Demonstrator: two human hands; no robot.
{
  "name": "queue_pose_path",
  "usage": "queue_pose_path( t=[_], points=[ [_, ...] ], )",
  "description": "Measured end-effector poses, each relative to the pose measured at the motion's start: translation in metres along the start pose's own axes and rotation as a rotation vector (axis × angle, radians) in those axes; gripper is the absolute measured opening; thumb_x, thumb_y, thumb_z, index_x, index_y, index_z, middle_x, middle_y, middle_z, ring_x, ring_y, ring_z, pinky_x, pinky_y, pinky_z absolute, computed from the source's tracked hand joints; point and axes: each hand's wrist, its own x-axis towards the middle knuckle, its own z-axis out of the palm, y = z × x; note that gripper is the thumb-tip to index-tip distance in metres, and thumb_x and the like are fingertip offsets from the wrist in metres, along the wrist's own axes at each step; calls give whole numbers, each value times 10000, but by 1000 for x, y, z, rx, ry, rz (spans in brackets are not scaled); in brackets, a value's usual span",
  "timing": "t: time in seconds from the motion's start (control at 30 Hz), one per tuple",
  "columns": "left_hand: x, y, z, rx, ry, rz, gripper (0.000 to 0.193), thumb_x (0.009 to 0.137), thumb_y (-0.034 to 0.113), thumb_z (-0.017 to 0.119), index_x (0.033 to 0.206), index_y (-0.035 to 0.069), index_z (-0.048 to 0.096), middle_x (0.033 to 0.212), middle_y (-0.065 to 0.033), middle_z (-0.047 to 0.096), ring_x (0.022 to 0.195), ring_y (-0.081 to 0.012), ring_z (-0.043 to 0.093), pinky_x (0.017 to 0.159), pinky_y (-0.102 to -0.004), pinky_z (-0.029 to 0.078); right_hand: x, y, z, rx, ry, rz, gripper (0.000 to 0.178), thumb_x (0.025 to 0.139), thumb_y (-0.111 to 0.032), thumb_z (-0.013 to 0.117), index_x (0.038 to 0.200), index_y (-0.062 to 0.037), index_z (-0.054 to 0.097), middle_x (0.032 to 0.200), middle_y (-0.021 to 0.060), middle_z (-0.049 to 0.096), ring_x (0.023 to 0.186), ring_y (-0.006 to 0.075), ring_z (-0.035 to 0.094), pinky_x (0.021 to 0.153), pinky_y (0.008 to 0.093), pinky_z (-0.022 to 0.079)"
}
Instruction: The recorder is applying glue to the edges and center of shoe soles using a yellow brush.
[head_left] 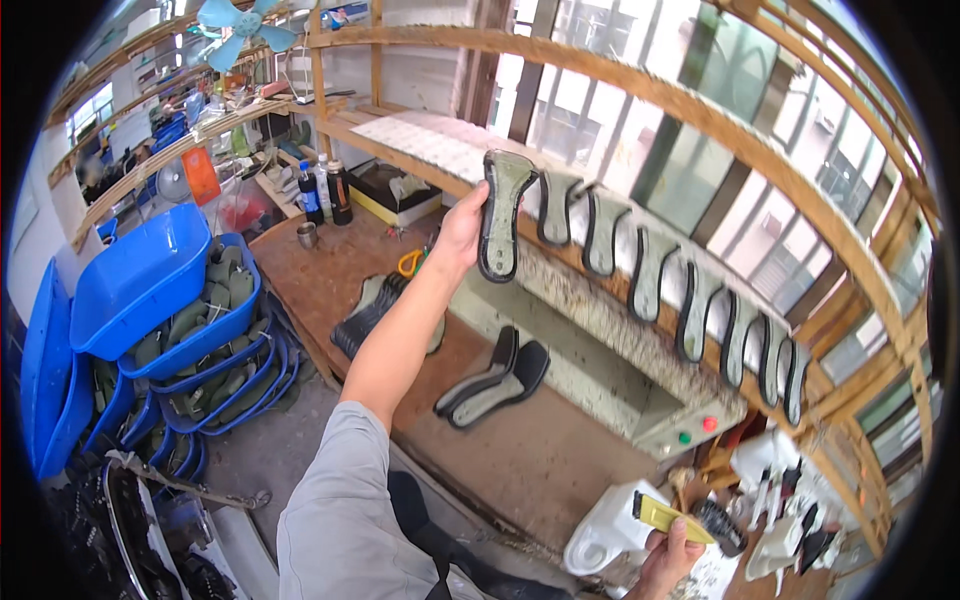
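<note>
My left hand (463,228) reaches up to the shelf and grips the edge of a shoe sole (505,210), grey-green inside with a black rim. To the right of it, several similar soles (650,270) stand in a row along the shelf's edge. Low at the right, my right hand (672,557) is closed around a flat yellow-handled brush (668,517) with a short dark tip. A pair of soles (492,382) lies on the brown worktable (430,400). More dark soles (368,318) are stacked farther left, partly behind my left forearm.
A pale metal box (600,365) with a long opening and red and green buttons runs beneath the shelf (440,145). Beside my right hand stands a white plastic container (605,525). Blue baskets (140,280) of green pieces are piled left. Bottles (310,192) stand at the table's back.
</note>
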Motion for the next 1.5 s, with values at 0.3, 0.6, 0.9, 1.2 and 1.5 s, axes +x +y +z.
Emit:
queue_pose_path(
  t=[0.3,0.6,0.9,1.2,1.5],
  points=[
    [149,4,-70,250,430,-226,280,952,183,426,1064,-14,591,988,-124,647,827,-228,632,734,-360,521,61,-67,77,-195,12,-48,234,868,-64,592,646,-37,522,595,-16,463,512,74,410,439,227,303],
    [97,3,-34,1247,595,427,346,942,231,494,1106,-68,550,1005,-135,634,860,-204,611,788,-311,477,64,-46,82,-46,25,119,164,836,-113,631,833,39,570,656,75,525,450,125,472,388,234,374],
    [-141,-98,-24,1693,-265,-745,374,729,382,689,795,15,667,881,-202,653,876,-358,623,767,-431,488,25,15,42,-144,-136,106,169,865,-122,626,825,40,598,667,82,535,470,115,479,459,222,365],
    [-165,-126,-85,1400,-193,-876,366,711,329,796,832,13,658,779,-60,642,733,-173,574,676,-337,464,-74,66,-22,-11,-95,124,170,878,-123,618,827,38,595,665,68,525,458,109,467,441,221,350],
    [-196,-108,2,2080,-62,-203,573,683,303,749,1103,-18,527,997,-227,637,920,-344,632,798,-411,500,-107,108,-74,6,221,282,167,857,-102,648,940,43,647,779,74,651,572,113,565,544,231,424]
  ],
)
